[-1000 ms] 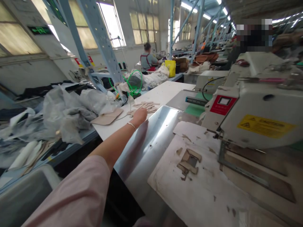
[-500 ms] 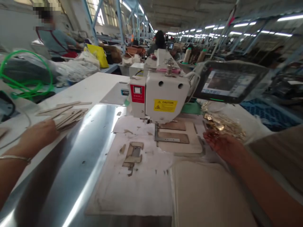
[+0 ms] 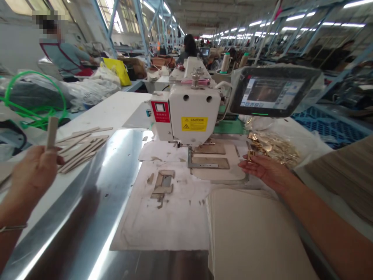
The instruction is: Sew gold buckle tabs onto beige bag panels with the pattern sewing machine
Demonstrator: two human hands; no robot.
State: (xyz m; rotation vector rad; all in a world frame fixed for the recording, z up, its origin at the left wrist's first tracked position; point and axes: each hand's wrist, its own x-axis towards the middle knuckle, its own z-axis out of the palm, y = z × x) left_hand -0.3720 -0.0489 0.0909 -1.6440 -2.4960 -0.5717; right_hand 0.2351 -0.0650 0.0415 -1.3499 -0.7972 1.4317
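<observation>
My left hand (image 3: 33, 171) is raised at the left edge, its fingers closed round a narrow beige strip (image 3: 52, 131) that stands upright. Just beyond it lies a pile of similar beige strips (image 3: 81, 146) on the white table. My right hand (image 3: 264, 168) is at the right of the sewing machine (image 3: 189, 114), palm up, pinching a small gold metal buckle (image 3: 250, 154). A heap of gold metal buckles (image 3: 275, 147) in clear plastic lies just behind that hand. The needle area with its brown clamp plate (image 3: 211, 162) sits between my hands.
A stained white template (image 3: 163, 210) with a cut-out covers the shiny steel bed (image 3: 96, 202). A stack of beige panels (image 3: 256, 233) lies front right. A touch screen (image 3: 272, 93) hangs right of the machine. Another person (image 3: 62, 54) works far left, among bags and green tubing (image 3: 32, 109).
My left hand has lifted one beige strip off the pile and holds it upright. My right hand has drawn back from the buckle heap with one gold buckle. The view steadied on the machine.
</observation>
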